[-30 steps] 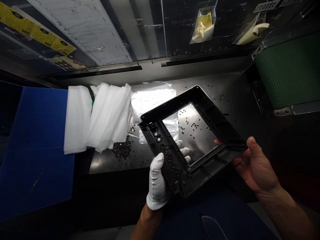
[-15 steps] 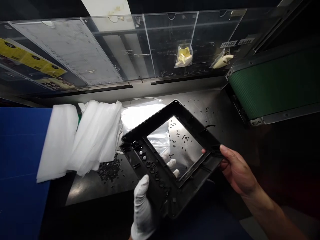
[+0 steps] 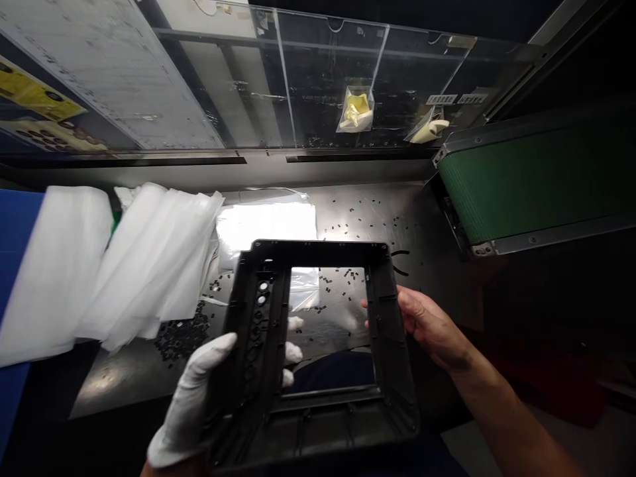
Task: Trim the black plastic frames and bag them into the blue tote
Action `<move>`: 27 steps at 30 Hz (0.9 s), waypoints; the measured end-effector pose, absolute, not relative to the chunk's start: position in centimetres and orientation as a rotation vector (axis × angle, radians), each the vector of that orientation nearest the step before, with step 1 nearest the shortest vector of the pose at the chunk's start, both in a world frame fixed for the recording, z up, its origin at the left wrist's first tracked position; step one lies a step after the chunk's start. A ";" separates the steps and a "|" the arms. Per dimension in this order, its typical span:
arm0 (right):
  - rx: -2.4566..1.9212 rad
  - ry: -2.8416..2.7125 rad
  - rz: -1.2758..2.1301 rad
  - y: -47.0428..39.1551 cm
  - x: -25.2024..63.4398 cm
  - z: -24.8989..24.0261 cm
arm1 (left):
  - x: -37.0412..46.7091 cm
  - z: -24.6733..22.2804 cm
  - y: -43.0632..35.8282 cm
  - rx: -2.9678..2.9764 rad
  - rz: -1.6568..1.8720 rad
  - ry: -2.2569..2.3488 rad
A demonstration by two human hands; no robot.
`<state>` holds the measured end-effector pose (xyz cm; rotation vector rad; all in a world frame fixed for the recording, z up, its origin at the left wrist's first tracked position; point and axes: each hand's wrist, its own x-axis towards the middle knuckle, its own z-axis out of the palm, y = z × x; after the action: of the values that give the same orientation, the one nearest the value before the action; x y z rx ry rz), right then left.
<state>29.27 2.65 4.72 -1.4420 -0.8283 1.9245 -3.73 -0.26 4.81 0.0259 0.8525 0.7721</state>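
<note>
A black moulded plastic frame with a large rectangular opening [image 3: 318, 397] is held above the near edge of the dark shiny metal counter [image 3: 422, 218], in the lower middle of the view. The left hand [image 3: 199, 397], in a white fabric glove, has its grip closed on the frame's left rail at about 9 o'clock of the frame, thumb on top and gloved fingertips [image 3: 293, 351] showing through the opening from underneath. The bare right hand [image 3: 427, 328] grips the right rail at about 3 o'clock, thumb over the rail's upper face and fingers behind it. The left rail carries a row of small round holes.

At 10 o'clock from the frame lie several folded white translucent foam sheets [image 3: 124, 265], overlapping one another and partly resting on a blue board [image 3: 14, 218] at the far left. Just beyond the frame, at 12 o'clock, a clear plastic bag [image 3: 268, 225] lies flat on the counter under bright glare. Small black plastic chips [image 3: 181, 334] are heaped near the sheets and scattered across the counter. At 2 o'clock a green ribbed conveyor belt [image 3: 536, 179] ends beside the counter. Behind, clear acrylic holders [image 3: 322, 86] hang on the back wall.
</note>
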 end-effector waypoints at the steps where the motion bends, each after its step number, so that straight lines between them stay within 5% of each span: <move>1: -1.476 -0.829 1.932 2.8 28.9 5.0 | -3.5 4.8 -0.2 0.039 0.762 0.837; 8: -1.588 -0.638 1.829 2.8 30.5 0.4 | -1.0 3.4 -1.8 0.123 0.942 0.818; 16: -2.491 -1.601 1.133 2.8 39.8 -14.3 | 1.2 3.6 -2.9 0.254 1.114 0.855; 27: -2.392 -2.196 0.953 2.8 45.9 -25.5 | 6.0 5.4 -4.9 0.114 1.393 0.977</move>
<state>45.90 2.77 -25.46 -2.3924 -2.1965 0.9532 5.99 -4.90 5.38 0.1142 0.9770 1.3929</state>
